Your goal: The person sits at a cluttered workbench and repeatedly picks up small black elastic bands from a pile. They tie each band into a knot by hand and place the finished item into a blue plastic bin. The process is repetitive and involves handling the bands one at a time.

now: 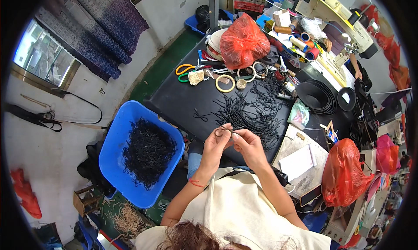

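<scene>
My left hand point(215, 146) and my right hand point(249, 146) meet over the near edge of a black table point(174, 93). Between my fingertips is a thin black cord point(221, 129), bent into a small loop. Both hands pinch it, the left at the loop and the right just beside it. Beyond my hands spreads a heap of black cords point(248, 113). One looped black cord point(200, 115) lies apart to the left of the heap. In a blue tub point(111, 141) at my left is a pile of tangled black cords point(150, 152).
Scissors point(185, 69), tape rolls point(225, 83) and a red plastic bag point(244, 41) sit at the table's far side. A sewing machine point(348, 28) stands far right. To my right are a notepad point(298, 165), a phone point(310, 195) and another red bag point(346, 176).
</scene>
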